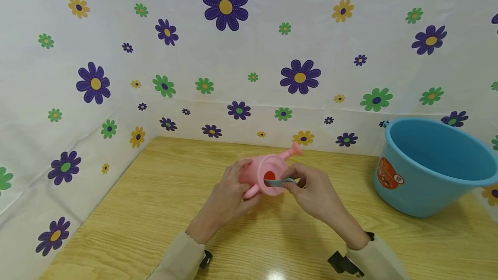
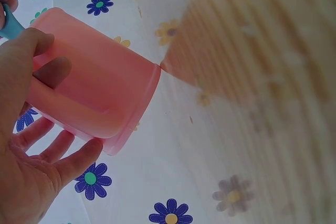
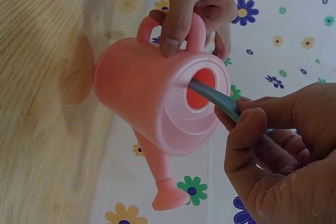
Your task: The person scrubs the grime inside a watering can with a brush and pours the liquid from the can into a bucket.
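Note:
A pink toy watering can (image 1: 254, 168) is held tilted, its round top opening turned toward the head camera and its spout pointing to the far right. My left hand (image 1: 230, 193) grips it by the handle; in the right wrist view the thumb passes over the handle (image 3: 197, 32). With thumb and fingertips, my right hand (image 1: 317, 191) pinches a slim blue-grey handle (image 3: 218, 99). The far end of that tool goes into the can's opening and is hidden, so its kind does not show. Inside the opening the can looks red-orange.
A large blue bucket (image 1: 424, 193) with a red sticker stands on the wooden table (image 1: 163, 193), right of the hands. Behind and to the left hangs a white cloth (image 1: 256, 46) printed with flowers, reaching the table's back and left edges.

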Motion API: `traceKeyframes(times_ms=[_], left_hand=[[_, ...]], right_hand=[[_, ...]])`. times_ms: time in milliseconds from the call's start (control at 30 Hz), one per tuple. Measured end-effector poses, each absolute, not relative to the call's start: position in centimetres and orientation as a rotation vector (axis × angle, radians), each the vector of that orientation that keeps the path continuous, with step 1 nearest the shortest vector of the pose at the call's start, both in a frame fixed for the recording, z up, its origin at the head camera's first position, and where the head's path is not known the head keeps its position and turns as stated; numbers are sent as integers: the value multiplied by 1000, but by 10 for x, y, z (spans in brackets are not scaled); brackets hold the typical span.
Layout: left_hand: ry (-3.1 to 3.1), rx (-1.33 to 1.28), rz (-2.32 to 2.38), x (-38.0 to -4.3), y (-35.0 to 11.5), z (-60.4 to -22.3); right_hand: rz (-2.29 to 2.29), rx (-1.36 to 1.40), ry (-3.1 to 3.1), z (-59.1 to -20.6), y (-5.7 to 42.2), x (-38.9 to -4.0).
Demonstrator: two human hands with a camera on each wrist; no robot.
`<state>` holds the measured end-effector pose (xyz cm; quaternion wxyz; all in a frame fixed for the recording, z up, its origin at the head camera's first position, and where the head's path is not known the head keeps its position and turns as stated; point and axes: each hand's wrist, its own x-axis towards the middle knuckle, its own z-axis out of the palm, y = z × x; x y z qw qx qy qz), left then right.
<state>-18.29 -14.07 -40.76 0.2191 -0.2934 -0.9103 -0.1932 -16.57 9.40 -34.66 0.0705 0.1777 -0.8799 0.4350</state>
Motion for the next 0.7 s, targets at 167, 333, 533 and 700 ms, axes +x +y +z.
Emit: traceKeyframes(times_ms=[167,333,533,700], left_hand=[[-2519,-811,-535,-183,-141,-408],[-2511,-812,-539,-182,-140,-408],[-2512,-805,-546,-182,-140,-408],[-2520,-803,-539,-182,-140,-407]], right_hand=[[1296,539,-2638,-346,97,-164],[1283,551,-2639,-343,100,-162],[1246,565,-2626,-340,103,-161],[1197,604,-2598,-339,104,-161]])
